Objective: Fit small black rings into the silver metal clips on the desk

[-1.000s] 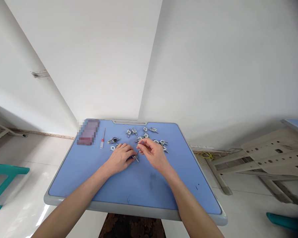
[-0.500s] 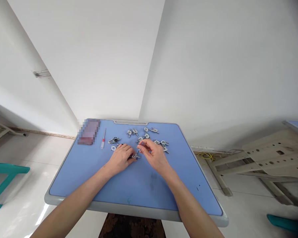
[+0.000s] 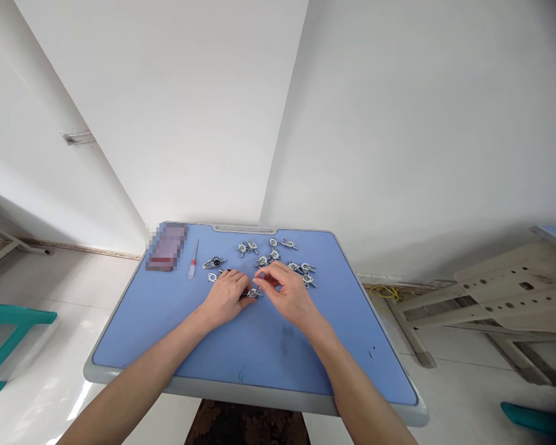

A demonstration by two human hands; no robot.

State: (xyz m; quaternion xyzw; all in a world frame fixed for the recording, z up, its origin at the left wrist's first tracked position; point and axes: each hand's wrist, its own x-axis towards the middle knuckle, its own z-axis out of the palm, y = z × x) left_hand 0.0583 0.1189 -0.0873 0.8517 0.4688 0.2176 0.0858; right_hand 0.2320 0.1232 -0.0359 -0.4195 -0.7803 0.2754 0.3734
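My left hand (image 3: 226, 295) rests on the blue tabletop, closed around a small metal fitting (image 3: 253, 293) with an oval flange. Most of that fitting lies under the fingers. Close on its right, my right hand (image 3: 288, 292) pinches a small slim piece (image 3: 261, 275) with a greyish end, pointing down at the fitting; its exact kind is too small to tell. Just beyond my left hand lie a flat oval metal plate (image 3: 212, 278) with a hole and a fitting with a black round centre (image 3: 216, 262).
Several similar metal fittings (image 3: 307, 267) lie scattered beyond and right of my hands. A screwdriver (image 3: 193, 262) with a red and clear handle lies at left, beside a blurred phone-shaped object (image 3: 167, 247). The desk (image 3: 250, 389) stands against a white wall (image 3: 204, 123).
Both hands stay in nearly the same place. The fingers of my right hand have shifted slightly on the small piece, whose greyish end sits a little lower.
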